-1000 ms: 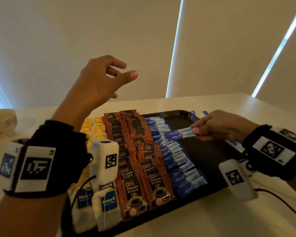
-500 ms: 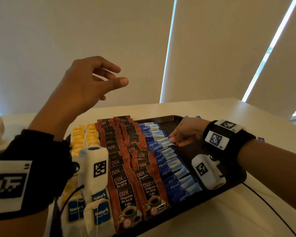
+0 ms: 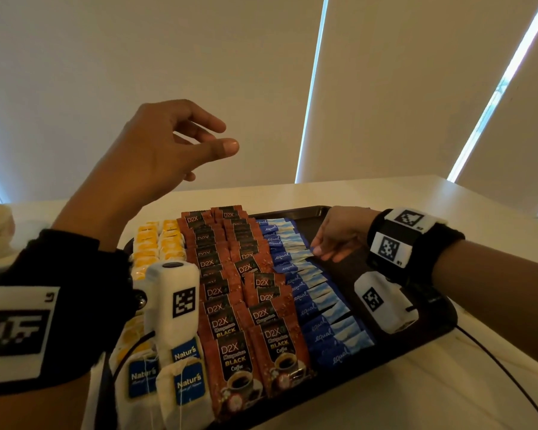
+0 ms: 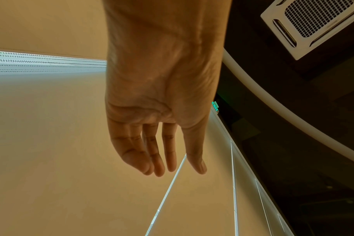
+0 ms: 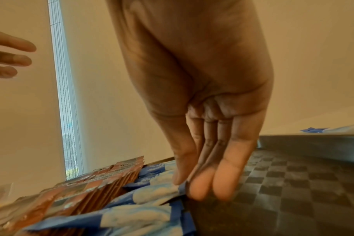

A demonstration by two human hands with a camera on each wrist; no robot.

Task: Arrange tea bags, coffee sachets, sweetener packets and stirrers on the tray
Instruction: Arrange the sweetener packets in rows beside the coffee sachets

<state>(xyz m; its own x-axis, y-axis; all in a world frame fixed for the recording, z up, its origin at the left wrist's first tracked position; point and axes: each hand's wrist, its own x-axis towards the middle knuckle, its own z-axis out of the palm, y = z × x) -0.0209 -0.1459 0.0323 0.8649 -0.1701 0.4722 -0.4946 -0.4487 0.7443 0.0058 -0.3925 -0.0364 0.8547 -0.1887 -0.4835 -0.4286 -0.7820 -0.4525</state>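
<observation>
Black tray (image 3: 423, 339) holds sachet rows; right hand (image 3: 339, 232) pinches sweetener packet (image 3: 298, 254); left hand (image 3: 165, 156) empty, relaxed.

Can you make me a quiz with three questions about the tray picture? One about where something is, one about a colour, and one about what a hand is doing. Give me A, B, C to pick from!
1. Where are the blue sweetener packets on the tray?
A. Right of the coffee sachets
B. Left of the tea bags
C. On the table, off the tray

2. What colour are the coffee sachets?
A. Green
B. Reddish-brown
C. White

3. What is the left hand doing?
A. Gripping a tea bag
B. Pressing on the tray
C. Raised in the air, holding nothing

Answers:
1 A: the blue row lies just right of the coffee rows.
2 B: the D2X packs are reddish-brown.
3 C: its loose fingers hold nothing, while the right hand touches a sweetener packet with its fingertips.
</observation>
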